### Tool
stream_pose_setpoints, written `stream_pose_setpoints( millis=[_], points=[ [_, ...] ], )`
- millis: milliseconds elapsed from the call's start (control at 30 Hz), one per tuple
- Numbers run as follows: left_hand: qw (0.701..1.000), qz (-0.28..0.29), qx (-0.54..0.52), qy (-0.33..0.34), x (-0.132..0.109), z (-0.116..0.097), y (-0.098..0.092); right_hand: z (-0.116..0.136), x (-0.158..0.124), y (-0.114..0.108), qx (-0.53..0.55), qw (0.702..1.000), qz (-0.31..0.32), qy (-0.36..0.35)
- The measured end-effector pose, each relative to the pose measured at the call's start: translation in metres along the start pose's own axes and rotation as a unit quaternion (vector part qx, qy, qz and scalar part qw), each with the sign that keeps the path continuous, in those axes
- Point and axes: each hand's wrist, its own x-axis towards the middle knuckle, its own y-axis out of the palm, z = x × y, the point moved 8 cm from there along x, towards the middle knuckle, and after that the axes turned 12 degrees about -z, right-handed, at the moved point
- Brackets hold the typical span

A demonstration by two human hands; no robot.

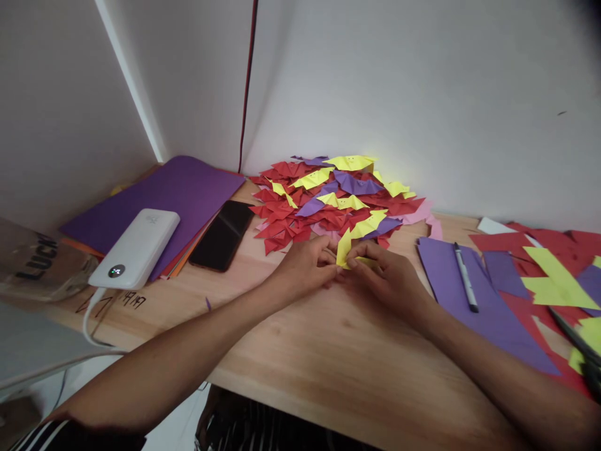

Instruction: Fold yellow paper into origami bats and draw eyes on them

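Note:
Between my two hands is a small piece of folded yellow paper (344,249), one pointed end standing up. My left hand (307,263) pinches its left side with the fingers closed. On the other side, my right hand (382,272) grips the paper between thumb and forefinger. Both hands are just above the wooden table, close together. Right behind them lies a heap of folded paper bats (286,228) in red, purple, yellow and pink, some with small dots drawn on them. The lower part of the yellow paper is partly hidden by my fingers.
At left, a white power bank (136,247) with a cable lies on purple sheets (188,181), beside a black phone (223,235). At right, a marker (466,279) rests on purple paper (493,332), near yellow scraps (558,275) and scissors (575,338). A wall stands behind.

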Motion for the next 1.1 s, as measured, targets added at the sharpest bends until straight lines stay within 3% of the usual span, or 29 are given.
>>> stream_pose_setpoints(
  millis=[233, 333, 500, 767, 1100],
  points=[
    [0.999, -0.005, -0.042, -0.032, -0.001, -0.003, 0.001, 0.007, -0.001, 0.002, 0.018, 0.998, 0.014, -0.061],
    [0.998, -0.016, -0.05, -0.033, -0.003, -0.004, -0.001, 0.005, -0.001, 0.005, 0.024, 0.998, 0.02, -0.052],
    [0.998, -0.047, -0.018, 0.027, -0.005, -0.011, -0.005, 0.001, 0.0, -0.001, 0.021, 1.0, -0.022, 0.007],
    [0.979, -0.09, 0.113, 0.144, -0.011, -0.025, -0.007, 0.003, 0.0, -0.005, 0.035, 0.998, -0.05, 0.01],
    [0.972, -0.114, 0.123, 0.164, -0.012, -0.028, -0.009, 0.008, 0.002, -0.009, 0.062, 0.996, -0.07, 0.017]
  ],
)
